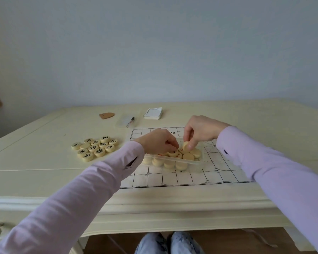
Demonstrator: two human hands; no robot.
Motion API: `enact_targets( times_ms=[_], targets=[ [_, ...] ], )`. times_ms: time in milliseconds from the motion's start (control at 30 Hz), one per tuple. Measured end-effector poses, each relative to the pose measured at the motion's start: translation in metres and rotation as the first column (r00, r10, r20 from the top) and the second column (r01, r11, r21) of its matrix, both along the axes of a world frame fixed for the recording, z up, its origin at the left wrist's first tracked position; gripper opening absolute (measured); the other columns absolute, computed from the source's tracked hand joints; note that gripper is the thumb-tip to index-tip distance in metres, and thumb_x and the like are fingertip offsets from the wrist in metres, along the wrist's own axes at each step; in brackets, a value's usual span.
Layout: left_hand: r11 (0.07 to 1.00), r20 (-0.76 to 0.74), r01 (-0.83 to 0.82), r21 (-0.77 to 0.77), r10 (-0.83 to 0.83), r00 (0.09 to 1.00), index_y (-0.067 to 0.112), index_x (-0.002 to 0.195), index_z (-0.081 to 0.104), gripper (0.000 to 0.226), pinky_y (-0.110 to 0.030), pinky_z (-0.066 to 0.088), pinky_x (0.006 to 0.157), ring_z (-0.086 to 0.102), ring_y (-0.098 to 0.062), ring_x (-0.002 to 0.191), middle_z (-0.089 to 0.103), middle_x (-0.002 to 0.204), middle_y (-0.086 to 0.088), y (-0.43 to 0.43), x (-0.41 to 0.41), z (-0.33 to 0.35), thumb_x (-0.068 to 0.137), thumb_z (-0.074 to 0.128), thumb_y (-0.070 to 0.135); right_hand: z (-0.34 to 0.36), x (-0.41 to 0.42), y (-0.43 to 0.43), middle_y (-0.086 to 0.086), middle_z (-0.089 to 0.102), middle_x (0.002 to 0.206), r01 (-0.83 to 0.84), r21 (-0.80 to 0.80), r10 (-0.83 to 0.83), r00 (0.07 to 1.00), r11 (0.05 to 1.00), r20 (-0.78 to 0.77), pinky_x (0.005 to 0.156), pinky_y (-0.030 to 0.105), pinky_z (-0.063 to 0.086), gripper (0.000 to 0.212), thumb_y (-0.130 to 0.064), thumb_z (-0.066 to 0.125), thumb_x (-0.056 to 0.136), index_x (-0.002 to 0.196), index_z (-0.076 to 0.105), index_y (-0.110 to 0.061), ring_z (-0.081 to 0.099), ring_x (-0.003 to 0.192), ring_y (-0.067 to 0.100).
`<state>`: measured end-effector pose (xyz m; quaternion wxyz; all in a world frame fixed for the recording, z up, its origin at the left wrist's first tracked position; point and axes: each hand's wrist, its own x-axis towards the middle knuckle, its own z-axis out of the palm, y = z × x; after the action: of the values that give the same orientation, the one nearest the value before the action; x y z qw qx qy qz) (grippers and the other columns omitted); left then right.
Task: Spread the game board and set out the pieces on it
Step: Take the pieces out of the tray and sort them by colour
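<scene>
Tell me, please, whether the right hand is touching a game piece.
Touching: the head view shows the right hand pinching a round piece over the clear tray.

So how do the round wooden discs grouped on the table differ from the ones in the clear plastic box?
The grouped round wooden discs lie in one flat layer on the cream table; the boxed discs are piled inside the clear plastic box on the white gridded board. The grouped discs mostly show black characters; the boxed discs show red marks or blank faces. Both sets are pale, round and similar-sized.
</scene>
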<state>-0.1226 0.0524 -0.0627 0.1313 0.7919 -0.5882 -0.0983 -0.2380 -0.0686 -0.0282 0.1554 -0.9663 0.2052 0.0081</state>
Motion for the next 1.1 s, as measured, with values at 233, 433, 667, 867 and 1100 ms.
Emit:
enact_targets(
  times_ms=[233,433,667,867,1100],
  targets=[
    [0.999,-0.020,-0.011,0.038,0.012,1.000,0.022,0.111,0.068,0.029,-0.011,0.037,0.060,0.052,0.002,0.068,0.055,0.078,0.019,0.000,0.003,0.002,0.082,0.069,0.024,-0.014,0.000,0.000,-0.014,0.057,0.070,-0.062,-0.057,0.058,0.995,0.996,-0.075,0.078,0.027,0.049,0.025,-0.002,0.078,0.067,0.077,0.066,-0.022,0.058,0.080,0.012],
    [0.999,-0.032,-0.011,0.034,0.012,0.999,0.024,0.113,0.067,0.032,-0.003,0.036,0.052,0.051,0.003,0.068,0.055,0.082,0.017,0.002,0.004,0.003,0.081,0.070,0.022,-0.008,-0.004,-0.003,-0.008,0.065,0.082,-0.112,-0.032,0.108,0.987,0.993,-0.116,0.077,0.020,0.048,0.028,0.000,0.076,0.070,0.093,0.076,-0.016,0.061,0.086,0.010],
    [1.000,-0.031,0.020,0.015,-0.020,0.999,0.025,0.113,0.067,0.034,-0.012,0.041,0.072,0.059,-0.009,0.094,0.065,0.103,0.007,-0.002,0.002,-0.002,0.080,0.072,0.028,-0.008,-0.008,-0.004,0.002,0.071,0.107,-0.124,-0.020,0.122,0.989,0.992,-0.084,0.093,0.029,0.049,0.020,0.002,0.067,0.076,0.085,0.077,-0.013,0.061,0.103,0.014],
    [0.999,-0.128,0.040,-0.004,-0.040,0.991,0.031,0.099,0.071,0.023,-0.018,0.045,0.078,0.054,-0.006,0.085,0.056,0.090,0.013,-0.009,-0.007,-0.004,0.077,0.073,0.024,-0.006,-0.006,-0.005,-0.006,0.066,0.083,-0.066,-0.078,0.062,0.997,0.995,-0.049,0.070,0.018,0.048,0.024,-0.004,0.073,0.075,0.098,0.073,-0.013,0.061,0.088,0.015],
    [0.998,-0.172,0.060,0.007,-0.057,0.983,0.040,0.082,0.070,0.011,-0.028,0.050,0.086,0.060,-0.013,0.093,0.068,0.099,0.007,-0.018,-0.021,-0.004,0.078,0.073,0.030,-0.012,-0.001,-0.002,0.001,0.063,0.080,0.003,-0.235,-0.039,0.988,0.972,-0.149,0.064,0.027,0.049,0.018,-0.010,0.077,0.068,0.082,0.070,-0.017,0.062,0.082,0.024]
  ],
)
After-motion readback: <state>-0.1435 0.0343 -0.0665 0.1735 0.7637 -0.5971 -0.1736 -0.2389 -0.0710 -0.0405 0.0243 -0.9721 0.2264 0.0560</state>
